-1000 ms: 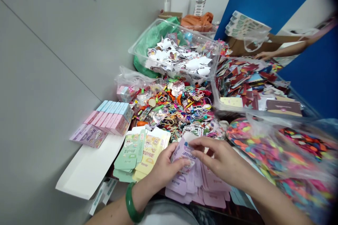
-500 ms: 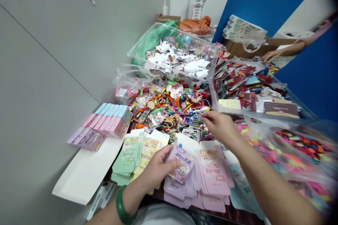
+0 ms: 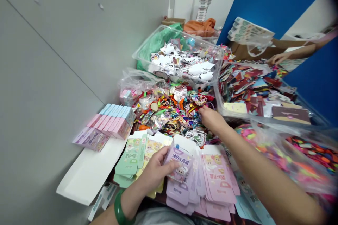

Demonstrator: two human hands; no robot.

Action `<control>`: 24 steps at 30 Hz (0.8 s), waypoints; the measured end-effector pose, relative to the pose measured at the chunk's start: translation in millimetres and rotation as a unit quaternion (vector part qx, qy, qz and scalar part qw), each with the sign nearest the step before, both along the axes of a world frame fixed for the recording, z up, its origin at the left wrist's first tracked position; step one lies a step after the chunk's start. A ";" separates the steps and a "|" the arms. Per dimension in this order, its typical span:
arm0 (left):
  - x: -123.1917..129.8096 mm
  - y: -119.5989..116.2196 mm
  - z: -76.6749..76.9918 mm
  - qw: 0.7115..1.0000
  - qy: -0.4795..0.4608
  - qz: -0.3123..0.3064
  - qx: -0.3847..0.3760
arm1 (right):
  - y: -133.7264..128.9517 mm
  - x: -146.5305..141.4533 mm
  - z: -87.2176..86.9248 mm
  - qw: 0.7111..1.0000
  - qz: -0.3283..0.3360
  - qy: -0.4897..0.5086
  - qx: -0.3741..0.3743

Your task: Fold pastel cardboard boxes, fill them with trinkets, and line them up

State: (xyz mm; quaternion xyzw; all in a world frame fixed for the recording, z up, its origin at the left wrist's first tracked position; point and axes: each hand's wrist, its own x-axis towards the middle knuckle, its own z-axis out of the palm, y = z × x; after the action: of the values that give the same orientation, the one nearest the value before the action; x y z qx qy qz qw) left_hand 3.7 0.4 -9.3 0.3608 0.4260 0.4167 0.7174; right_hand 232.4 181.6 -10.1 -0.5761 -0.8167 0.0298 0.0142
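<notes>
Between left fingers (image 3: 161, 159), flat lilac cardboard blank (image 3: 181, 165)

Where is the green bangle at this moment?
In the head view, the green bangle is on the person's left wrist at the bottom edge of the frame, just behind the left hand, which holds a lilac flat box.

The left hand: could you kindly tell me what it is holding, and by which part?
The left hand holds a flat lilac printed cardboard box blank by its left edge, between thumb and fingers.
</notes>
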 end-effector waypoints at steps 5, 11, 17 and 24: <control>1.7 2.4 0.2 1.000 0.001 0.005 0.000 | -23.3 5.9 11.1 0.992 -0.036 0.090 0.076; 3.4 2.2 -0.8 0.998 0.055 0.026 -0.004 | -82.1 2.3 40.2 0.844 -0.151 0.497 0.134; 9.5 0.1 -5.5 0.996 0.079 0.024 0.043 | -135.6 -22.7 54.5 0.772 -0.061 0.626 0.090; 13.8 0.3 -1.5 0.998 0.052 0.011 0.028 | -147.5 -35.9 35.3 0.811 -0.041 0.581 0.064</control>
State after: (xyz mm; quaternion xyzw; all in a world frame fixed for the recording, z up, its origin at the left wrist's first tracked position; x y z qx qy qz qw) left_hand 17.4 0.7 -10.8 0.3974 0.4544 0.4173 0.6794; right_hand 196.6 34.1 25.2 -0.4824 -0.6319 0.3057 0.5241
